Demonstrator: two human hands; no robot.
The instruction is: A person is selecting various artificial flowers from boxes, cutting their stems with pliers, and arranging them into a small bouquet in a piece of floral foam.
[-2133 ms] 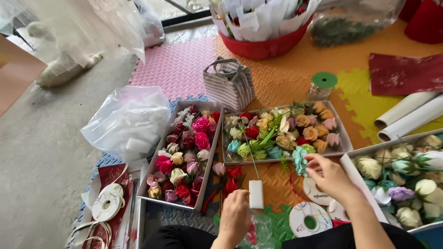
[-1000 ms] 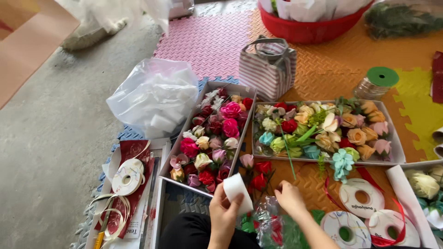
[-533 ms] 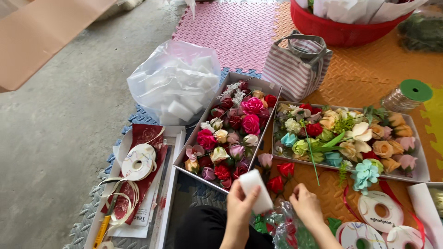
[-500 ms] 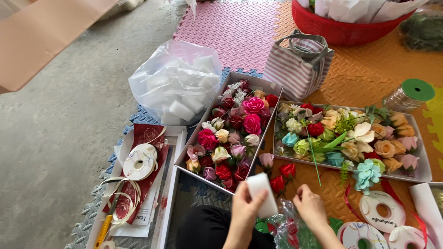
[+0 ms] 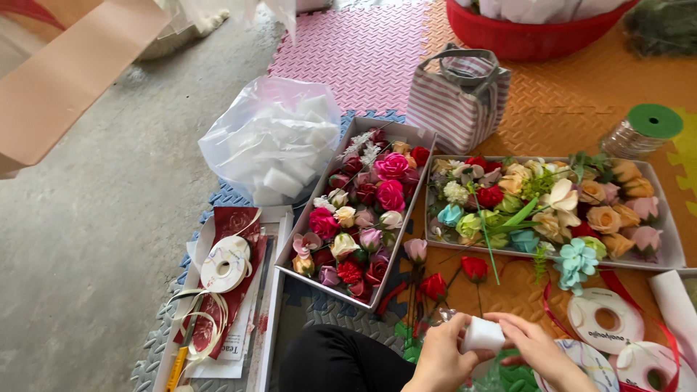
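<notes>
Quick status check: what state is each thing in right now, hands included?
Left hand: gripping the white foam block.
Right hand: gripping the same block.
Striped bag: upright, open-topped.
Clear plastic bag: full of white blocks.
Left flower tray: filled.
Right flower tray: filled.
Cream ribbon spool: partly unwound.

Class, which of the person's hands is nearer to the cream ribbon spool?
Left. The left hand is at the bottom centre, right of the cream ribbon spool; the right hand is farther right, past the white block.
</notes>
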